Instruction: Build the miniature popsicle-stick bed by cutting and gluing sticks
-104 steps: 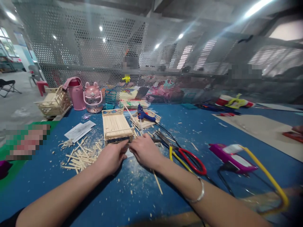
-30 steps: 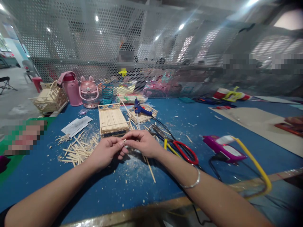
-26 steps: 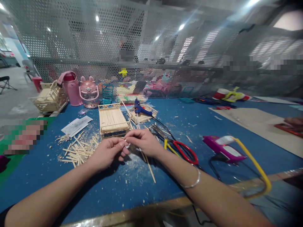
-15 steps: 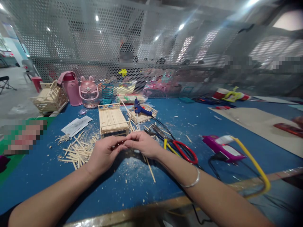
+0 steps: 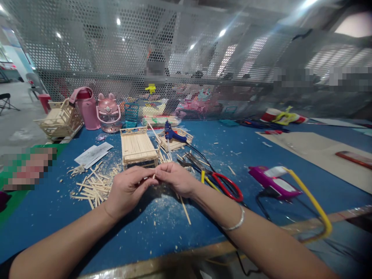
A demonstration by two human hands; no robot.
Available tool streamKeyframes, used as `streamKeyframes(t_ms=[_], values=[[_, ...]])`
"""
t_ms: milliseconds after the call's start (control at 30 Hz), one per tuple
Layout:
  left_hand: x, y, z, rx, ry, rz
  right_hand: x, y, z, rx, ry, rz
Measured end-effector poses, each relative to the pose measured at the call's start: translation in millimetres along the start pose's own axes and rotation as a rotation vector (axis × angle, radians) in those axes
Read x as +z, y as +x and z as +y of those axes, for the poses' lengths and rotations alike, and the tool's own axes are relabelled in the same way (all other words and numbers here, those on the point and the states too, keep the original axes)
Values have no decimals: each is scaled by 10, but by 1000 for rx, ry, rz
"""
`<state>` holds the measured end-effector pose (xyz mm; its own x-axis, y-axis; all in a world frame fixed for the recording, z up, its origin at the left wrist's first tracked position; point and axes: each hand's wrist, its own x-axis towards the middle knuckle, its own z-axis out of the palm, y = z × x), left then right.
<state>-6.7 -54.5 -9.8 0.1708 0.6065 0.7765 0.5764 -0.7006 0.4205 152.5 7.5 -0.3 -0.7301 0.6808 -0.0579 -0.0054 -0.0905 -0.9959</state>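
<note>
My left hand (image 5: 124, 190) and my right hand (image 5: 177, 180) meet at the fingertips above the blue table, both pinched closed. Between the left fingers a small pale piece of wooden stick (image 5: 154, 176) shows its end; the rest is covered by the fingers. The right fingertips press against the same spot. Just behind the hands stands a miniature bed-like frame (image 5: 138, 146) built of thin wooden sticks. A pile of loose short sticks (image 5: 94, 186) lies beside my left hand. One longer stick (image 5: 185, 209) lies under my right wrist.
A blue glue gun (image 5: 173, 135) rests on a flat stick piece behind. Red-and-yellow-handled pliers (image 5: 228, 186) lie right of my right hand. Farther right is a purple device (image 5: 271, 184) with a yellow cable. Pink bottles (image 5: 88, 112) and a perforated metal screen (image 5: 116, 50) stand at the back.
My fingertips have shifted slightly and closed nearer together, with the end of the stick piece now showing more plainly. A hand at the far right edge has gone from view.
</note>
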Motion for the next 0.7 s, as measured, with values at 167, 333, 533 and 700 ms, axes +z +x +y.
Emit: streamKeyframes(t_ms=[167,333,533,700], values=[[14,-22,-57,-23,3,11,-28,10,-4,-16,22,-26],[-5,15,-44,-68,-97,-132,-117,-4,-44,32,-131,-198],[-3,59,13,-317,-141,-150,-89,-28,-80,-28,-274,-174],[35,24,-63,-258,-47,-43,-20,-28,-108,-111,-409,94]])
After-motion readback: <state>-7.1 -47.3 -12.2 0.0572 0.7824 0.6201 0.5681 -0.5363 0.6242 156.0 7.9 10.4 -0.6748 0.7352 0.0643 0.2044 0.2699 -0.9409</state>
